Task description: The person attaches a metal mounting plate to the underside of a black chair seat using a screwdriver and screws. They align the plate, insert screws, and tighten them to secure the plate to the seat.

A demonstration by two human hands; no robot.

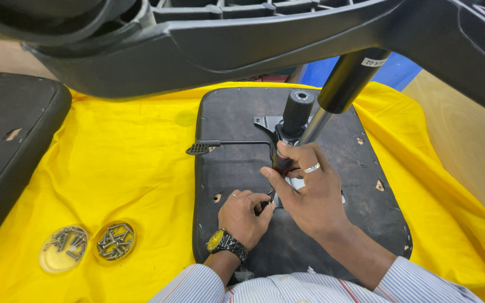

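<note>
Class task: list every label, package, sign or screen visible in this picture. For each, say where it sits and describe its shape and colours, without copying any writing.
Sticker label: small white rectangle with dark print, stuck slantwise near the top of the black gas cylinder, upper right of centre.
Wristwatch: round yellow dial, dark band, on the left hand; a dial, not a screen.
No packages, signs or screens.

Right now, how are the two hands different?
The left hand wears a watch with a yellow face on its wrist; the right hand wears a silver ring. The left hand sits low, fingers pinched at the seat base; the right hand is higher, wrapped around a screwdriver. Both meet at the same spot, and both arms have striped sleeves.
</note>
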